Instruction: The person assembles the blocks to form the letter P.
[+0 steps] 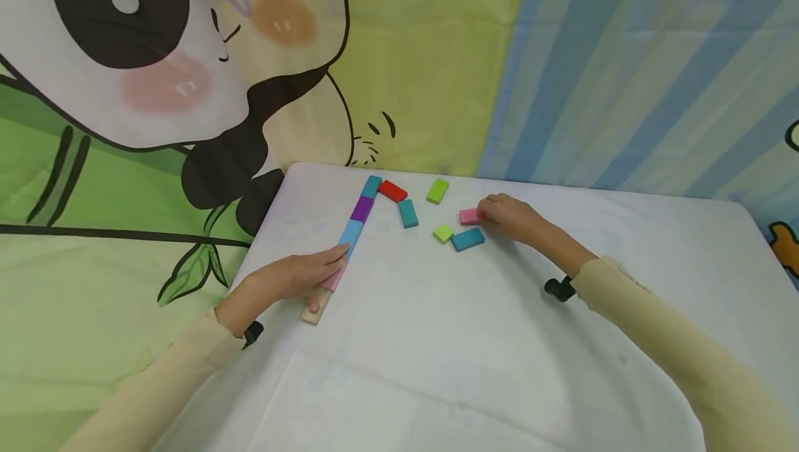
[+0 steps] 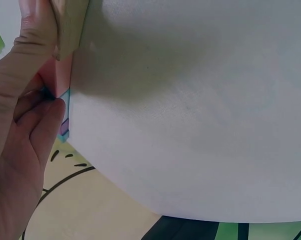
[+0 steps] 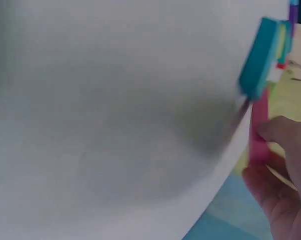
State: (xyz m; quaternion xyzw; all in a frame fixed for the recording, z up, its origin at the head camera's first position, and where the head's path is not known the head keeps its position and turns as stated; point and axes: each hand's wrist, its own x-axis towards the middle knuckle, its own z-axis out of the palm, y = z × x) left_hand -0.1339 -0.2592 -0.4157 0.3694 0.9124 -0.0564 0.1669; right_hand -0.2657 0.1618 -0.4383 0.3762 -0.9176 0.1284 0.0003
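On the white table (image 1: 474,341), we go from left to right:

Left hand (image 1: 293,277): we see it lying at about 9 o'clock from the table's middle, fingers stretched flat along the near end of the block row, pressing on it without curling round anything.
Light pink block (image 1: 335,277): it lies under the left fingertips; the left wrist view shows its side touching them.
Wooden block (image 1: 315,310): the row's nearest piece, just at 6 o'clock of the light pink block, partly under the hand.
Block row: from the hand it runs toward 12 o'clock through a light blue block (image 1: 351,233), a purple block (image 1: 362,209) and a teal block (image 1: 371,186), end to end.
Red block (image 1: 392,190): it sits at 3 o'clock of the row's far end, touching it.
Loose blocks: a teal one (image 1: 408,213), two green ones (image 1: 437,190) (image 1: 443,233) and a blue one (image 1: 468,239) lie apart from each other.
Pink block (image 1: 469,216): it rests on the table at 12 o'clock of the blue one.
Right hand (image 1: 508,218): we see its fingertips pinching the pink block's right end.
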